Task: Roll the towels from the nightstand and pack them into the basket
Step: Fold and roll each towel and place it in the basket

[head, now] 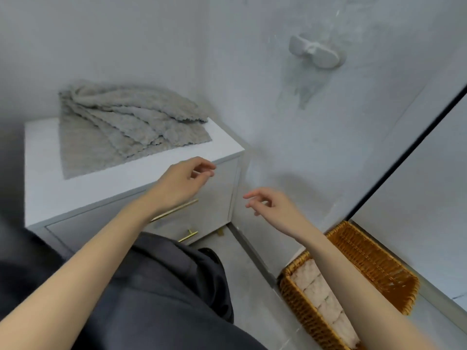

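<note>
Covered and cropped
Crossed by the right forearm [353, 286]: basket [374, 261] and rolled towels [316, 284], near end lost at bottom edge; lower drawer handle [188, 236] half behind dark trousers [164, 286].

Unrolled grey towels [118, 127] are fanned on the nightstand [50, 190], ten o'clock; pale rolls [319, 292] are packed in the basket [366, 251], five o'clock.

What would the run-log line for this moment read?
left hand: empty, by nightstand front | right hand: empty, midair | grey towels: piled on nightstand | basket: holds pale rolls
</note>
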The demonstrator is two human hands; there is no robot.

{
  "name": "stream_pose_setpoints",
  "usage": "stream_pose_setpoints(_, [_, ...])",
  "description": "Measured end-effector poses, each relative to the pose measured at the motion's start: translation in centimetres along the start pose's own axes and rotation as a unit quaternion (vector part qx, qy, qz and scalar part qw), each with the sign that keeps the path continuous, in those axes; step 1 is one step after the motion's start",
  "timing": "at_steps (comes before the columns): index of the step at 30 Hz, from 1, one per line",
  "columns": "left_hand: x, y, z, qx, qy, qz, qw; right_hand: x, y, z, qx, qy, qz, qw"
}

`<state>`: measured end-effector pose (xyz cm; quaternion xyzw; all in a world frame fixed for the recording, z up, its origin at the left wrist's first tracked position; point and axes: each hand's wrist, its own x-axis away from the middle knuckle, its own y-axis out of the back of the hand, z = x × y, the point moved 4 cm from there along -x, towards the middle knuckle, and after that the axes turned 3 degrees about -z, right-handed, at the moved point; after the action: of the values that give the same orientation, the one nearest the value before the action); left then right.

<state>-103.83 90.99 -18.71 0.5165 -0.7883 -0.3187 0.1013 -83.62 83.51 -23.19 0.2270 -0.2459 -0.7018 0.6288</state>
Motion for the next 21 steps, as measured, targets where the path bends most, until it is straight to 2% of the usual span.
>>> stream_pose_setpoints(7, [2.1,11.3,2.3,-0.004,0.036,-0.126,0.991,-5.9,-3.2,8.9,-0.048,0.076,-0.045,0.995])
stream_pose_setpoints(12, [3.7,16.7,4.6,-0.009,0.061,-0.185,0.981,-9.9,-5.1,14.0,-0.036,0.118,-0.058,0.991])
stream_pose_setpoints(16, [4.1,19.3,6.6,0.013,0.077,-0.222,0.972,-13.2,-6.8,17.2,0.031,0.162,-0.063,0.984])
stream_pose_setpoints(21, [4.0,21.1,9.4,0.045,0.097,-0.253,0.962,-17.3,-8.6,18.3,0.179,0.193,-0.121,0.957])
